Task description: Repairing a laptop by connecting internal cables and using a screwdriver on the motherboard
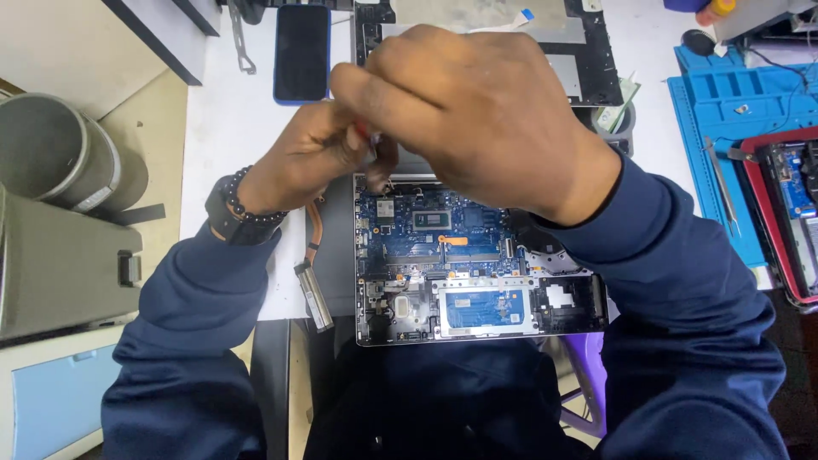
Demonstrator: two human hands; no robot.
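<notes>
An opened laptop base (477, 264) lies in front of me with its blue circuit board exposed. My left hand (307, 158) and my right hand (477, 119) meet above the board's far left corner. The left hand's fingers pinch a small tool with a red part (365, 132), and the right hand closes over the same spot. Most of the tool is hidden by my fingers. A copper heat pipe with a grey block (313, 273) lies on the table just left of the laptop. I wear a bead bracelet and a dark band on my left wrist.
A dark phone in a blue case (302, 51) lies at the back, beside a detached laptop panel (579, 51). A blue work mat (724, 128) with tweezers (720, 183) sits right, next to a red-edged device (788, 213). A grey cylinder (60, 153) stands left.
</notes>
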